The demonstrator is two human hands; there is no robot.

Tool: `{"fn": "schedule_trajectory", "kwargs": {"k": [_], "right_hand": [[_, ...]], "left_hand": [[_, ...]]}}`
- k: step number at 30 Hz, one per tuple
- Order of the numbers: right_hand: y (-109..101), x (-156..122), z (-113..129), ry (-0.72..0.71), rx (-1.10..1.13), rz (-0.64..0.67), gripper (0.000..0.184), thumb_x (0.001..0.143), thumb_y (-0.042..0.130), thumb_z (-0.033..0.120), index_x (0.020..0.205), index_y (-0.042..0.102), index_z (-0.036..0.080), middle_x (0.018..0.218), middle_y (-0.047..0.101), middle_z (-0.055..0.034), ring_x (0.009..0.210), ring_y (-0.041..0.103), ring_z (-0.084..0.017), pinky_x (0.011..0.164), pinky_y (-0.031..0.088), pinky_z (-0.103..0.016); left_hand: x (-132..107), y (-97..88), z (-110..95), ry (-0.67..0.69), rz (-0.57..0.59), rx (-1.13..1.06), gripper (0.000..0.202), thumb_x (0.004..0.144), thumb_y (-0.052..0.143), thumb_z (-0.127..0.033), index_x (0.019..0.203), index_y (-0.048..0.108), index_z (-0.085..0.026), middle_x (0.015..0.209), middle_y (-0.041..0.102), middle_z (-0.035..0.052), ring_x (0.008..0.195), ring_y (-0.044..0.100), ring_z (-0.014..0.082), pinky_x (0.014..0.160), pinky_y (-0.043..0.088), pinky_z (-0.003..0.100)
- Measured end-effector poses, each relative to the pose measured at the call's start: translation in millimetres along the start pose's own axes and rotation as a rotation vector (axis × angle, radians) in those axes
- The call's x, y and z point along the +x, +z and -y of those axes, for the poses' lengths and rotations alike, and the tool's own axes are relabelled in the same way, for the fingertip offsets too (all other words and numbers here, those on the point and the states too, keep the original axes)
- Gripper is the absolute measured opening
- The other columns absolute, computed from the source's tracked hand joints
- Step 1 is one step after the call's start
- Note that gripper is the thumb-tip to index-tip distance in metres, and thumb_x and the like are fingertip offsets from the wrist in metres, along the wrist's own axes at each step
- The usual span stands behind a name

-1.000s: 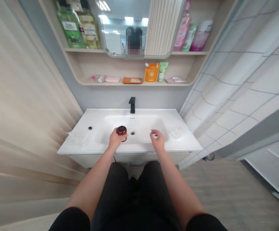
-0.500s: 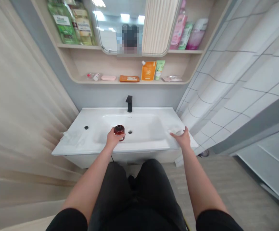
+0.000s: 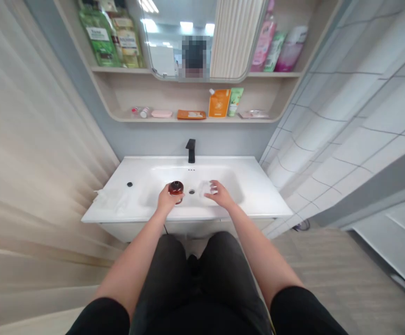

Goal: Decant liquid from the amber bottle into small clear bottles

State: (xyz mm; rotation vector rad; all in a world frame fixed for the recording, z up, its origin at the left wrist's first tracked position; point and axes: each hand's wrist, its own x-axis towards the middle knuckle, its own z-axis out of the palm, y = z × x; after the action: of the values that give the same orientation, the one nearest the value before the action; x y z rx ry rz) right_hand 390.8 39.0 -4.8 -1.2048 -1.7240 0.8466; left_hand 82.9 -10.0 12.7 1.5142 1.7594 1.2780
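My left hand [image 3: 167,201] is wrapped round an amber-brown bottle [image 3: 176,188] with a black top. It holds the bottle upright over the left half of the white sink basin [image 3: 235,186]. On the other side of the drain [image 3: 192,191], my right hand [image 3: 220,194] curls its fingers round a clear, whitish object [image 3: 205,188]. That object is see-through and blurred, so its exact kind is hard to make out. A small gap separates it from the bottle.
Behind the basin stands a black faucet [image 3: 191,151]. A crumpled clear plastic sheet [image 3: 110,201] lies at the counter's left end, near a black round hole [image 3: 129,184]. Above, a shelf [image 3: 118,117] carries an orange pouch [image 3: 219,103], a green tube [image 3: 235,102] and small packs.
My right hand has moved left from the counter's right end to over the basin, bringing the clear object with it. My left hand keeps the bottle in about the same place.
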Motion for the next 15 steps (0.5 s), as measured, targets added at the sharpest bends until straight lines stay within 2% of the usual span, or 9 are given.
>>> {"fn": "schedule_trajectory", "kwargs": {"k": [2,5,8,13,15], "right_hand": [[22.4,2.9,0.9,-0.011,-0.018,0.042,0.077,0.072,0.096,0.048,0.139,0.065,0.028,0.127,0.070,-0.0105,0.102,0.074,-0.026,0.087,0.064,-0.041],[37.8,1.3,-4.3,0.034,-0.044,0.033,0.077,0.068,0.098,0.040,0.137,0.067,0.028,0.132,0.070,-0.0107,0.103,0.074,-0.027,0.092,0.063,-0.044],[38.5,-1.8,-10.1,0.030,-0.054,0.049,0.076,0.067,0.097,0.037,0.137,0.068,0.029,0.139,0.071,-0.0096,0.107,0.073,-0.028,0.097,0.061,-0.045],[34.3,-1.8,-9.9,-0.011,-0.068,0.089,0.077,0.070,0.095,0.035,0.141,0.067,0.031,0.131,0.075,-0.0068,0.112,0.073,-0.028,0.102,0.059,-0.046],[34.6,-1.7,-8.4,-0.039,-0.073,0.091,0.077,0.070,0.094,0.034,0.142,0.067,0.031,0.134,0.074,-0.0075,0.115,0.072,-0.029,0.103,0.058,-0.046]], "left_hand": [[0.2,0.8,1.2,0.015,0.003,-0.002,0.067,0.070,0.099,-0.035,0.129,0.071,-0.023,0.121,0.082,0.0072,0.111,0.078,0.0268,0.104,0.058,0.038],[2.7,1.8,3.4,0.025,0.008,0.000,0.067,0.070,0.098,-0.036,0.131,0.071,-0.024,0.120,0.082,0.0068,0.110,0.078,0.0265,0.103,0.059,0.038],[7.9,1.9,4.9,0.030,0.017,0.032,0.067,0.071,0.098,-0.037,0.131,0.070,-0.024,0.121,0.082,0.0066,0.110,0.078,0.0269,0.103,0.059,0.038],[15.0,3.7,3.3,0.111,0.083,0.089,0.070,0.070,0.099,-0.039,0.132,0.070,-0.025,0.119,0.082,0.0057,0.108,0.078,0.0276,0.101,0.059,0.039],[14.9,5.8,1.5,0.147,0.114,0.123,0.070,0.070,0.099,-0.037,0.133,0.069,-0.025,0.121,0.082,0.0061,0.110,0.078,0.0280,0.102,0.059,0.039]]}}
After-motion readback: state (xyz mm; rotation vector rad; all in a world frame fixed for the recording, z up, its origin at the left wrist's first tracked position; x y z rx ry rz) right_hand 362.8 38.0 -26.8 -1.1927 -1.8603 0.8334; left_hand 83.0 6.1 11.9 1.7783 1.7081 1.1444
